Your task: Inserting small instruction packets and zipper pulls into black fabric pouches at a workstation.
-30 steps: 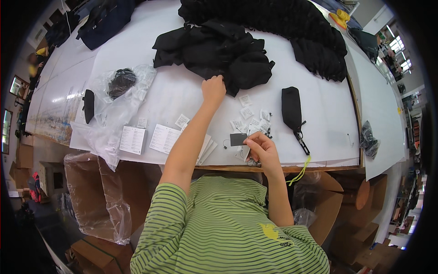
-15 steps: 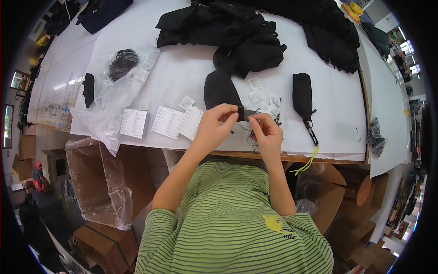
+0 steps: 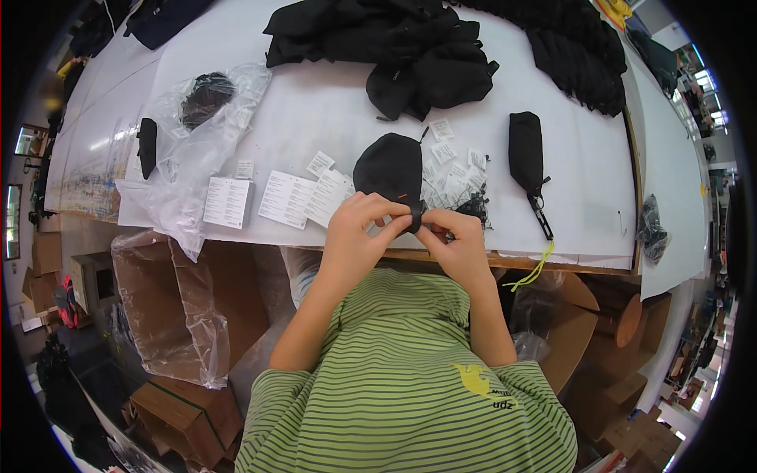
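Head view: at the white table's (image 3: 583,205) near edge, a black pouch (image 3: 386,167), seemingly light, soft and non-slippery, is being pinched at its narrow end, likely the surest hold, by the left hand (image 3: 359,229), the right hand's (image 3: 459,243) fingertips being bunched alongside, their grip hidden.
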Action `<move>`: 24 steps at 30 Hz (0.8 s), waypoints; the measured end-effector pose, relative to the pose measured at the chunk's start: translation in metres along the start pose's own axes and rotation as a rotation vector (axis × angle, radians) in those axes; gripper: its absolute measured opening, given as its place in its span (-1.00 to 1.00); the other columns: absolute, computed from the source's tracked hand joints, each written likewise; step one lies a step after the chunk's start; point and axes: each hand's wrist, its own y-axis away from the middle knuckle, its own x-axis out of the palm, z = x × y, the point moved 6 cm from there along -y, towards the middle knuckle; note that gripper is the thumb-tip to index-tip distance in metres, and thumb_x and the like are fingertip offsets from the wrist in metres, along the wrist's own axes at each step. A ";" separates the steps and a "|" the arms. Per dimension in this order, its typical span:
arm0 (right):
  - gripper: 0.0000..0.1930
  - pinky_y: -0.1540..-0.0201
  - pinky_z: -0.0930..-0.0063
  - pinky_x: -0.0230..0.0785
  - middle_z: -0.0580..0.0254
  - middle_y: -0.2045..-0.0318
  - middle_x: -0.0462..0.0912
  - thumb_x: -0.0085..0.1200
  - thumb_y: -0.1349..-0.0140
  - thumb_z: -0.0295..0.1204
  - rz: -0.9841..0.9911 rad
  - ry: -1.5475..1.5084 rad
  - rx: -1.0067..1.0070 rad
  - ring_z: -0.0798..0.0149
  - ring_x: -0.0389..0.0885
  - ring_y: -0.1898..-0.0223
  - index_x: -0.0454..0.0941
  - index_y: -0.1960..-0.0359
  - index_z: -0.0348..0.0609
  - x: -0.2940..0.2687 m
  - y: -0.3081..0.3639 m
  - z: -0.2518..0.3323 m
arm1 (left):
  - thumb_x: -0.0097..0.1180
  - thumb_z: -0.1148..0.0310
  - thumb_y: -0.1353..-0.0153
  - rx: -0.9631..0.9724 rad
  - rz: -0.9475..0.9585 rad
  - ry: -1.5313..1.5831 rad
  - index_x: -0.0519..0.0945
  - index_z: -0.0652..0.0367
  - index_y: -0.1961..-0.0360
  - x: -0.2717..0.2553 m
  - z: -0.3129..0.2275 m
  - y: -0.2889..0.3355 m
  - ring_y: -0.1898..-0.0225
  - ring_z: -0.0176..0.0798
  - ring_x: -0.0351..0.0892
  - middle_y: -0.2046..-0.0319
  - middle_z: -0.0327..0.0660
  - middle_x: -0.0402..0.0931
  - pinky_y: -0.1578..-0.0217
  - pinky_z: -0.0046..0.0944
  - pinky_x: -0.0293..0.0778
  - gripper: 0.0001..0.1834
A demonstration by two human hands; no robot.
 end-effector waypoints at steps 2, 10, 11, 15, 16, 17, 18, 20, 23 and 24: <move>-0.87 0.57 0.56 0.22 0.22 0.61 0.52 0.21 -0.05 -0.51 0.003 0.019 0.032 0.43 0.37 0.65 0.59 0.36 -0.28 0.000 0.000 -0.002 | 0.30 0.52 0.04 -0.002 -0.007 0.025 0.67 0.23 0.39 -0.001 0.000 0.001 0.48 -0.39 0.37 0.50 -0.28 0.55 0.42 -0.40 0.32 -0.87; -0.84 0.59 0.58 0.15 0.27 0.68 0.43 0.21 -0.07 -0.48 0.016 -0.050 -0.009 0.49 0.29 0.69 0.61 0.31 -0.24 0.005 0.003 -0.008 | 0.27 0.54 0.02 0.069 -0.039 -0.131 0.63 0.25 0.41 0.003 -0.009 0.008 0.45 -0.42 0.44 0.44 -0.27 0.56 0.40 -0.42 0.36 -0.89; -0.84 0.59 0.58 0.15 0.27 0.68 0.43 0.21 -0.07 -0.48 0.016 -0.050 -0.009 0.49 0.29 0.69 0.61 0.31 -0.24 0.004 0.003 -0.006 | 0.27 0.54 0.02 0.069 -0.039 -0.132 0.63 0.25 0.41 0.003 -0.009 0.008 0.45 -0.42 0.44 0.44 -0.27 0.56 0.40 -0.42 0.36 -0.89; -0.82 0.52 0.68 0.09 0.42 0.58 0.42 0.14 -0.17 -0.49 0.020 -0.479 0.179 0.61 0.30 0.56 0.53 0.19 -0.22 -0.001 0.004 -0.010 | 0.16 0.52 -0.11 -0.040 -0.144 0.227 0.54 0.26 0.36 -0.006 0.006 0.008 0.43 -0.43 0.45 0.34 -0.25 0.54 0.34 -0.44 0.39 -0.93; -0.82 0.49 0.71 0.07 0.46 0.53 0.41 0.11 -0.21 -0.50 0.017 -0.680 0.184 0.64 0.30 0.50 0.49 0.16 -0.21 -0.003 0.004 -0.010 | 0.13 0.53 -0.16 -0.067 -0.172 0.383 0.51 0.28 0.34 -0.009 0.011 0.008 0.42 -0.47 0.44 0.31 -0.25 0.53 0.33 -0.46 0.39 -0.93; -0.85 0.43 0.74 0.06 0.44 0.46 0.46 0.08 -0.22 -0.53 0.055 -0.723 0.198 0.62 0.31 0.45 0.45 0.18 -0.20 -0.007 0.005 -0.010 | 0.09 0.51 -0.22 -0.093 -0.164 0.521 0.48 0.28 0.29 -0.008 0.010 0.008 0.43 -0.50 0.41 0.28 -0.27 0.51 0.33 -0.46 0.38 -0.92; -0.85 0.43 0.74 0.06 0.44 0.46 0.46 0.08 -0.22 -0.53 0.057 -0.723 0.199 0.62 0.31 0.45 0.45 0.18 -0.20 -0.012 0.005 -0.011 | 0.09 0.51 -0.22 -0.094 -0.165 0.520 0.48 0.28 0.29 -0.011 0.006 0.008 0.43 -0.50 0.41 0.28 -0.27 0.51 0.33 -0.46 0.38 -0.92; -0.86 0.43 0.75 0.09 0.41 0.46 0.48 0.09 -0.20 -0.55 0.117 -0.854 0.234 0.62 0.35 0.45 0.46 0.22 -0.18 -0.014 0.007 -0.013 | 0.07 0.51 -0.25 -0.192 -0.028 0.834 0.45 0.27 0.25 -0.003 0.003 0.009 0.46 -0.52 0.37 0.36 -0.28 0.49 0.37 -0.52 0.31 -0.91; -0.89 0.52 0.75 0.14 0.27 0.44 0.60 0.09 -0.19 -0.55 0.101 -0.899 0.178 0.60 0.40 0.52 0.44 0.27 -0.18 -0.016 0.005 -0.010 | 0.08 0.49 -0.25 -0.260 0.139 0.958 0.44 0.25 0.25 0.002 0.000 0.012 0.50 -0.59 0.30 0.45 -0.35 0.45 0.46 -0.57 0.19 -0.90; -0.89 0.57 0.75 0.15 0.20 0.43 0.64 0.09 -0.18 -0.55 0.114 -0.898 0.178 0.60 0.40 0.56 0.43 0.28 -0.18 -0.016 0.005 -0.011 | 0.08 0.49 -0.25 -0.260 0.141 0.960 0.44 0.25 0.25 0.003 -0.003 0.012 0.50 -0.59 0.30 0.45 -0.35 0.45 0.46 -0.57 0.19 -0.90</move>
